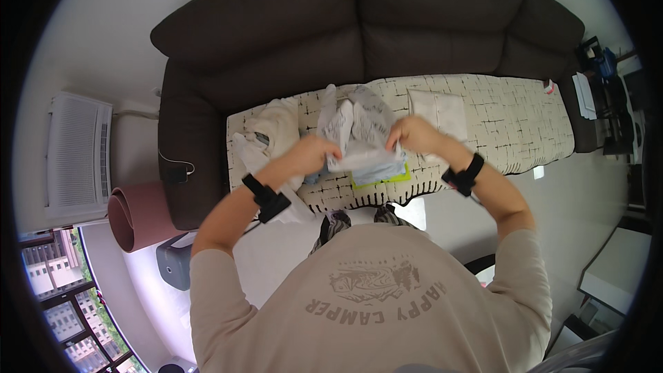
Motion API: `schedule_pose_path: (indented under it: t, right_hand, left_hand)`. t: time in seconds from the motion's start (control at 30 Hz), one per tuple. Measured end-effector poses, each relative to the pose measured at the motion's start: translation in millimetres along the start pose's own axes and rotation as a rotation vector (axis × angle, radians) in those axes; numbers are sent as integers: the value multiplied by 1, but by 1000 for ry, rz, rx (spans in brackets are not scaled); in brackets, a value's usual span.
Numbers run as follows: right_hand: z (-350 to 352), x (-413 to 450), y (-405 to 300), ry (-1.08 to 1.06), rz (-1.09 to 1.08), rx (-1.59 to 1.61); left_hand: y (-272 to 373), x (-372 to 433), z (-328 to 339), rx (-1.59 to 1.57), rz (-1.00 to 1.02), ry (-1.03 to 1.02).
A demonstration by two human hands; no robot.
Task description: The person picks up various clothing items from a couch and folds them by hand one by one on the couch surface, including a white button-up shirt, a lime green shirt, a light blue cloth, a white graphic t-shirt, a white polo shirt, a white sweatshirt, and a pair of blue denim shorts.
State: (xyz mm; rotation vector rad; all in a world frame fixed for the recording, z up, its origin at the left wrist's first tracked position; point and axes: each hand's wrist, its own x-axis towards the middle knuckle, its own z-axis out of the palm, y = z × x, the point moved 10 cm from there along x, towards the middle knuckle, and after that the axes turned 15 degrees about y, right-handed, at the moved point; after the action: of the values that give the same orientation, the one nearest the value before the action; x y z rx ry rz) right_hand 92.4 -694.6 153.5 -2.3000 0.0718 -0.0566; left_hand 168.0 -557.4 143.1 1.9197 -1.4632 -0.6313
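Observation:
A white garment with faint dark print [357,124] hangs between my hands over the sofa seat. My left hand [313,154] pinches its near left edge. With my right hand [414,137] I grip its near right edge. Below it, light blue folded cloth [378,172] lies on a flat yellow-green item [406,173], mostly covered. A heap of cream and white clothes [274,124] rests beyond my left hand. Just past my right hand lies a folded off-white garment [440,106].
A dark brown sofa [430,5] curves behind a cream, black-patterned seat cover [513,114]. A rolled pink mat [145,212] and a grey case [176,261] stand at left. A small red-and-white box [549,86] sits at the sofa's right end.

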Motion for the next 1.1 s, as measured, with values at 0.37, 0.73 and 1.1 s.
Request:
schedule_pose_path:
  t: [0.37, 0.73, 1.1]
  right_hand:
    - [199, -131, 139, -202, 586, 306]
    - [125, 59, 247, 202, 722, 726]
    - [233, -22, 363, 302, 1192, 100]
  left_hand:
    - [-119, -115, 214, -189, -390, -180]
    - [-249, 56, 102, -629, -521, 315]
    - [-366, -31, 222, -136, -1078, 529]
